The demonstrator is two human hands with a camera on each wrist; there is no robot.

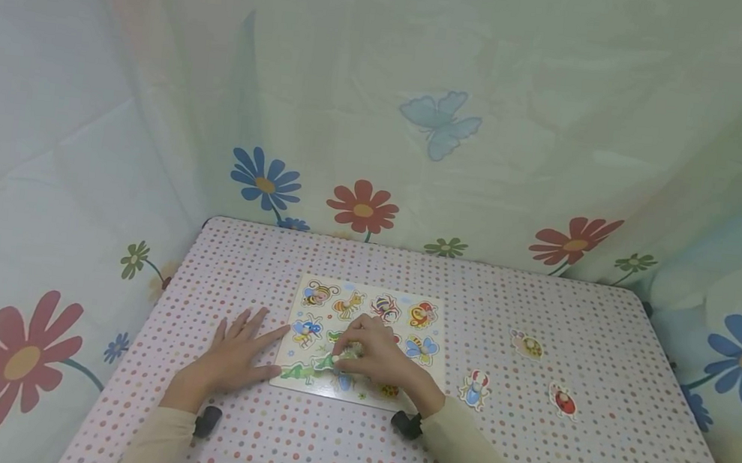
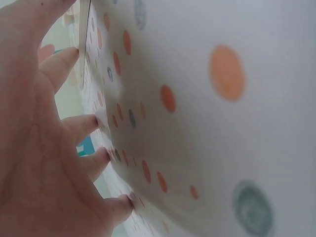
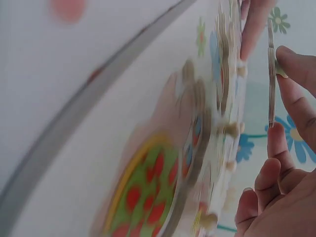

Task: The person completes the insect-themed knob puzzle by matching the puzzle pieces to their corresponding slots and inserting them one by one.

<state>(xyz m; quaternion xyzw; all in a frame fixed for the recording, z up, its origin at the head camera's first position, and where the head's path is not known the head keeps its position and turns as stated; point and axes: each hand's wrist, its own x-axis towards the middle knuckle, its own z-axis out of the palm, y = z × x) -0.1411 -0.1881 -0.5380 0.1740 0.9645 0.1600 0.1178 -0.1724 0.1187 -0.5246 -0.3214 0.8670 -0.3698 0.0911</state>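
A wooden peg puzzle board [image 1: 327, 391] with colourful insect pictures lies flat on the dotted cloth. Over its lower left part, my right hand [image 1: 372, 352] pinches a green puzzle piece [image 1: 325, 362] by its small knob. In the right wrist view that thin puzzle piece [image 3: 271, 89] appears edge-on, raised above the board; its picture is turned away. My left hand [image 1: 232, 353] lies with fingers spread at the board's left edge, thumb and index finger touching it. The left wrist view shows the other fingertips [image 2: 101, 157] resting on the cloth.
Right of the board lie three loose pieces: a blue beetle with red pincers [image 1: 475, 389], a red ladybug [image 1: 562, 400] and a pale spotted bug [image 1: 527, 344]. Several knobbed pieces sit in the board. A flowered curtain [image 1: 331, 91] surrounds the table [image 1: 293, 457].
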